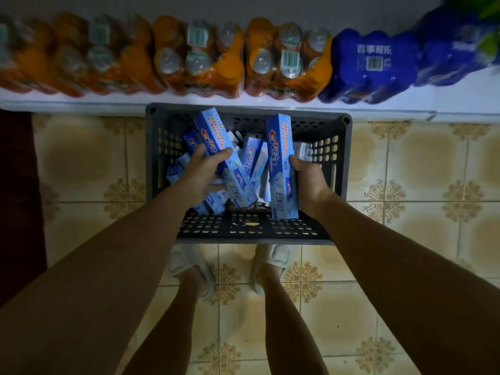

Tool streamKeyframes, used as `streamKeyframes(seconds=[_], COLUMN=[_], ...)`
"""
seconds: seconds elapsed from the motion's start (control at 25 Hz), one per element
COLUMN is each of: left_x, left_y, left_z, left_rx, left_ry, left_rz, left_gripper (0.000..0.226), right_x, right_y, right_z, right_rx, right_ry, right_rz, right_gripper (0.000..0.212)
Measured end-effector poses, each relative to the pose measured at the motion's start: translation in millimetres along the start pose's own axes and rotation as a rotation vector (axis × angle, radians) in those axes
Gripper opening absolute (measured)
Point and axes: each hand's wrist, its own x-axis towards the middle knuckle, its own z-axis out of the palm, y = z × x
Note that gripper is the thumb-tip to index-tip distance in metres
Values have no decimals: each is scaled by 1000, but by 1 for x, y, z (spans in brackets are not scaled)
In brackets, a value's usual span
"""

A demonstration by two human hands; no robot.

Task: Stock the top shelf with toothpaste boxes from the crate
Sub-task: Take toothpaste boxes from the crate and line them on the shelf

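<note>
- While both arms reach down over the dark plastic crate (342, 158), each hand grips one toothpaste box lifted above the pile inside.
- The left hand (201, 174) curls around the left box (224, 158) near its middle; the thumb lies across the printed face, and the box tilts with its far end toward the crate's far-left corner.
- The right hand (308, 180) clasps the right box (281, 166) along its right edge, about midway; this box stands nearly straight, its near end over the crate's near wall.
- The loose boxes (253, 158) lie jumbled in the crate's middle, overlapping at odd angles.
- All the boxes are long, slim, glossy blue-and-white cardboard with red lettering.
- The crate is rectangular, its walls and near side pierced by rows of small slots.
- It sits on patterned beige floor tiles (89, 163), its far edge against a white low shelf (81, 104).
- Shrink-wrapped orange drink packs (200, 55) and blue packs (373, 66) line that shelf.
</note>
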Motion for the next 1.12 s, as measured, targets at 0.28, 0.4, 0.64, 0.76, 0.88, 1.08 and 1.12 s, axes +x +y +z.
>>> streamKeyframes(seconds=[0.28,0.4,0.64,0.76,0.88,1.08,1.12], left_x=[-99,-177,-327,-384,-436,-500,-511], left_y=[57,97,159,186,222,277,285], left_z=[-5,1,-14,-23,-28,-43,-45], left_rx=[-89,-98,-304,-565,-728,-815,-789], left_ry=[-21,60,114,129,123,86,68], left_rz=[-44,25,145,231,333,501,529], left_gripper=[51,43,43,37,31,43,41], right_x=[-103,-175,-316,-372,-420,-474,-482], right_y=[-42,-75,-123,-149,-180,-227,-233], right_z=[23,37,62,80,101,139,146], right_rx=[-93,-245,-238,-174,-192,-240,-249], right_ry=[-53,-47,-84,-121,-209,-295,-308], right_rz=[-53,-132,-294,-408,-545,-651,-674], right_gripper=[39,39,28,20,18,27,31])
